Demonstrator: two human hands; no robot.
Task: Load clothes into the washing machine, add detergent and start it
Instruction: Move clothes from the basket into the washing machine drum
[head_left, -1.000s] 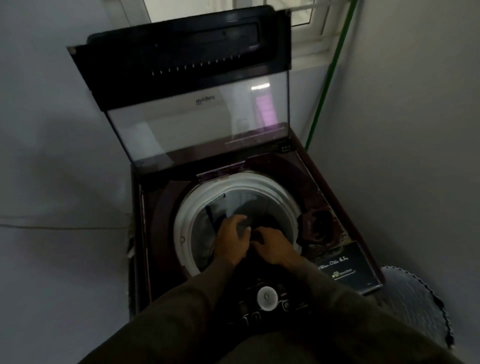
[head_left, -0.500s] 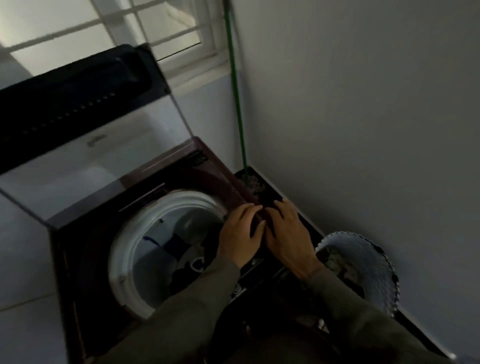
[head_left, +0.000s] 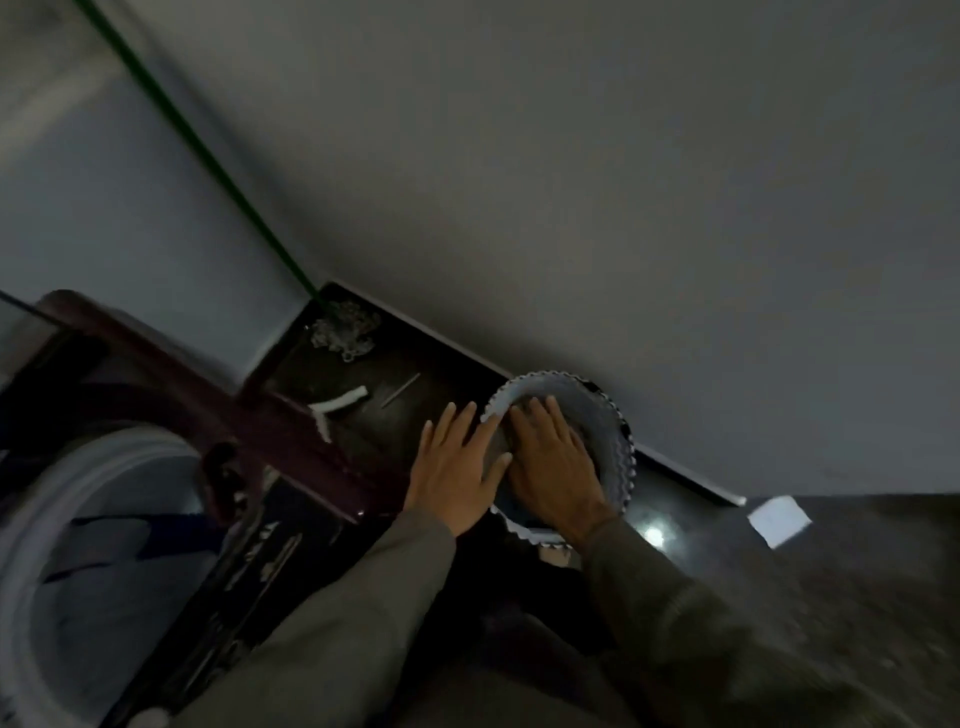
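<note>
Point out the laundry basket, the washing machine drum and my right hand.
laundry basket (head_left: 595, 410): head view, far inner wall below the scalloped rim.
washing machine drum (head_left: 117, 440): head view, white top ring.
right hand (head_left: 556, 467): head view, back of the hand.

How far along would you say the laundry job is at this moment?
Partly done: some pale and blue fabric already lies in the washing machine drum. In hand: the left hand and right hand, both flat and holding nothing, reach to the laundry basket on the floor. Left: more loading, perhaps; detergent, none in view; starting the machine.
</note>
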